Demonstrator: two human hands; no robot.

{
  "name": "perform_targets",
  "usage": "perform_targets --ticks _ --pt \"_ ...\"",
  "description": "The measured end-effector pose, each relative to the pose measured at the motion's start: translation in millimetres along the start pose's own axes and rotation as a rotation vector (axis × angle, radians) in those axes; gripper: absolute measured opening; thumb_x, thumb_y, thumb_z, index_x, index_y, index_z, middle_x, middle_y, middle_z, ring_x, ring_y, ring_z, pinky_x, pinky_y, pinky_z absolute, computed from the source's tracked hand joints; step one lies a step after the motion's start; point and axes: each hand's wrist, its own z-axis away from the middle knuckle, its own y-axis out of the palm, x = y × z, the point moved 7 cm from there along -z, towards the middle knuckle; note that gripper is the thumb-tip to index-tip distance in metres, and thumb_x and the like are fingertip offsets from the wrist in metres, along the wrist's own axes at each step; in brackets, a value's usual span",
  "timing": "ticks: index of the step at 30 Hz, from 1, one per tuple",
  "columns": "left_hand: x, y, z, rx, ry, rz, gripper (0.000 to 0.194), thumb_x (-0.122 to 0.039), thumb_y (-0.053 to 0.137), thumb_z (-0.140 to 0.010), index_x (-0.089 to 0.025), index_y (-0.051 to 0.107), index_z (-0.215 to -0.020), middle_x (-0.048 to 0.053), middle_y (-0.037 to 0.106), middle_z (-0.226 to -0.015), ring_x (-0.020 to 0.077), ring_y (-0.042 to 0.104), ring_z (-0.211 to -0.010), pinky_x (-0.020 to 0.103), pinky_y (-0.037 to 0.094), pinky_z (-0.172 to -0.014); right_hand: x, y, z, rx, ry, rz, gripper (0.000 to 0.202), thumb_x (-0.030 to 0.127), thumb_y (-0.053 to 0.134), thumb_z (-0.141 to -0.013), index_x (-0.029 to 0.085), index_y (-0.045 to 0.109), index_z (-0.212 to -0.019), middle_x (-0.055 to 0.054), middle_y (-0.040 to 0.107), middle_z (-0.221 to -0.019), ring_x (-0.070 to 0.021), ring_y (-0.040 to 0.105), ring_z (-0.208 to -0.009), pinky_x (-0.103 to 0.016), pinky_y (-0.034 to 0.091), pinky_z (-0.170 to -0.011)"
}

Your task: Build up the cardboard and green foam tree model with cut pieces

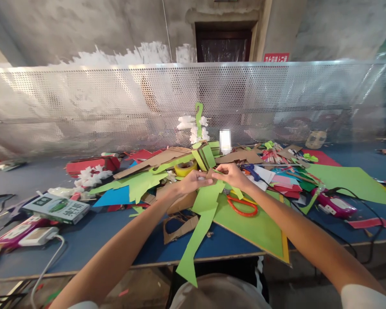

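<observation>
Over the middle of the table, my left hand (193,182) and my right hand (230,175) meet with fingers pinched on a small brown cardboard piece (209,173). Its far side is hidden by my fingers. A long green paper strip (201,214) lies right below them and hangs over the front edge; whether it joins the cardboard I cannot tell. Just beyond my hands stands a green paper-covered cardboard box (203,155). Orange-handled scissors (242,207) lie under my right forearm on a green sheet (254,231). A roll of yellow tape (184,168) is past my left hand.
Paper and cardboard scraps cover much of the blue table (154,253). At left are a green-and-white box (56,208), a white charger (38,236) with a cable and a red box (93,165). A purple glue gun (334,204) lies right. A perforated metal screen (116,107) stands behind.
</observation>
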Motion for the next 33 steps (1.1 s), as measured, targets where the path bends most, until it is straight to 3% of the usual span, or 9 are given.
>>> perform_targets --ticks 10,16,21,33 --pt "-8.3 -5.5 0.5 0.006 0.079 -0.164 0.057 -0.067 0.055 -0.097 -0.019 0.047 -0.068 -0.004 0.030 -0.066 0.0102 0.027 -0.062 0.028 0.024 -0.057 5.8 1.9 1.5 0.001 0.000 -0.037 0.032 0.049 0.078 -0.081 0.017 0.073 -0.082 -0.005 0.074 -0.083 -0.0200 0.064 -0.076 -0.030 0.045 -0.068" --pt "-7.8 -6.4 -0.4 0.015 0.094 -0.252 0.057 -0.070 0.046 -0.100 -0.020 0.046 -0.072 -0.004 0.033 -0.069 0.0109 0.031 -0.062 0.027 0.028 -0.057 3.7 2.2 1.8 -0.002 0.013 -0.023 0.033 0.050 0.076 -0.083 0.017 0.075 -0.085 -0.005 0.075 -0.085 -0.0204 0.065 -0.077 -0.030 0.045 -0.070" --pt "-9.6 -2.9 0.5 0.040 0.098 -0.305 0.057 -0.066 0.063 -0.094 -0.021 0.041 -0.068 -0.005 0.030 -0.067 0.0098 0.029 -0.060 0.027 0.023 -0.055 3.4 -0.3 1.2 -0.036 0.012 0.003 0.033 0.050 0.075 -0.083 0.017 0.073 -0.083 -0.005 0.074 -0.084 -0.0196 0.062 -0.076 -0.030 0.043 -0.069" --pt "-5.8 0.4 1.2 0.110 0.106 -0.184 0.058 -0.065 0.061 -0.096 -0.020 0.042 -0.065 -0.004 0.028 -0.066 0.0098 0.026 -0.061 0.028 0.023 -0.055 8.2 -0.5 2.8 -0.027 0.002 0.041 0.033 0.050 0.073 -0.084 0.017 0.072 -0.084 -0.006 0.074 -0.089 -0.0218 0.064 -0.082 -0.031 0.043 -0.074"
